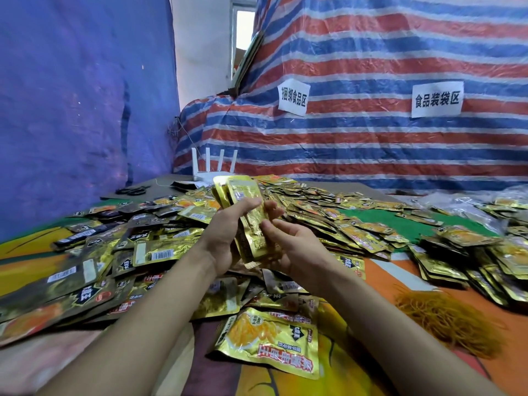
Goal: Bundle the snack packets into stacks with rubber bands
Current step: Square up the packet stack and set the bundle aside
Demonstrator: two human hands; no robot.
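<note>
we hold stack of gold packets (243,195) on edge between both hands, above loose pile (137,247). left hand (225,238) wraps its left face; right hand (288,247) pinches its right side. long axis runs up and away from us. no band visible on it. rubber band heap (448,321) lies low right, well apart; right hand nearer, so likely ours to reach.

Soft daylight spills from a blown-out window (245,30); below it gold snack packets (268,341) catch glare, while wide-angle distortion and blur smear those farthest below and left of it.
</note>
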